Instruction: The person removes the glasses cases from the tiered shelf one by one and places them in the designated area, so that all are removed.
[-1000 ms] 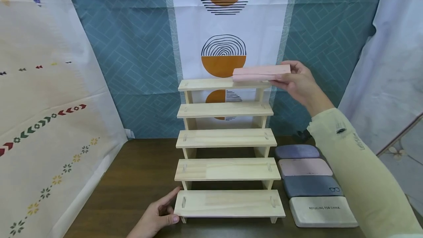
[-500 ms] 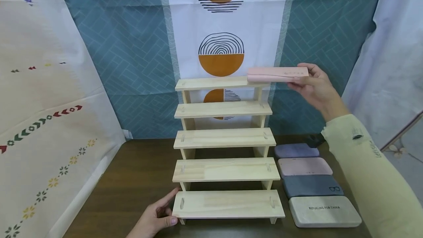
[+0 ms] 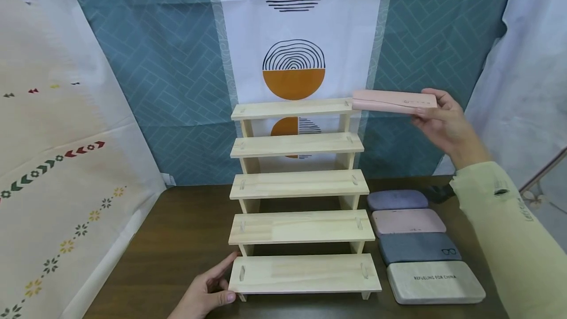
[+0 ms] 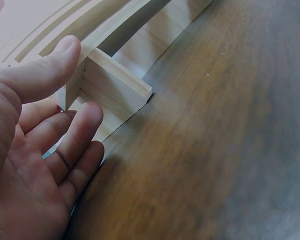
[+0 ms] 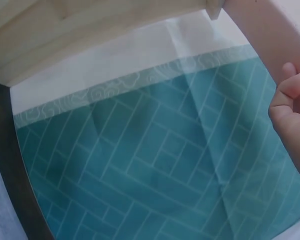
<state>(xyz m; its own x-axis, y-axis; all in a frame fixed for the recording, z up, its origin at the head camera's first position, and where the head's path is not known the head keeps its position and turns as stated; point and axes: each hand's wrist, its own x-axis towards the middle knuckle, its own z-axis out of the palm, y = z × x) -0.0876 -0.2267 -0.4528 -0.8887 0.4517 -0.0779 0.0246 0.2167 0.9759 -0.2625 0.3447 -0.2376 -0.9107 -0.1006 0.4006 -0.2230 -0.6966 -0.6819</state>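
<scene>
A pink glasses case (image 3: 394, 101) is gripped at its right end by my right hand (image 3: 449, 124), thumb in front. Its left end is by the right end of the top step of a pale wooden stepped stand (image 3: 299, 183); whether they touch I cannot tell. The case also fills the upper right corner of the right wrist view, with my fingers on it. My left hand (image 3: 205, 289) holds the front left corner of the stand's lowest step. In the left wrist view, the thumb lies along the board (image 4: 102, 37) and curled fingers sit beneath the corner.
Right of the stand, several cases lie in a column on the dark wooden table (image 3: 177, 240): a purple one (image 3: 397, 200), a pink one (image 3: 408, 221), a blue-grey one (image 3: 418, 248) and a white one (image 3: 436, 283). Patterned cloths (image 3: 168, 63) hang behind and at both sides.
My right hand has carried the pink glasses case rightward along the top step to its right end. My left hand keeps its place at the lowest step. The head view has shifted slightly.
</scene>
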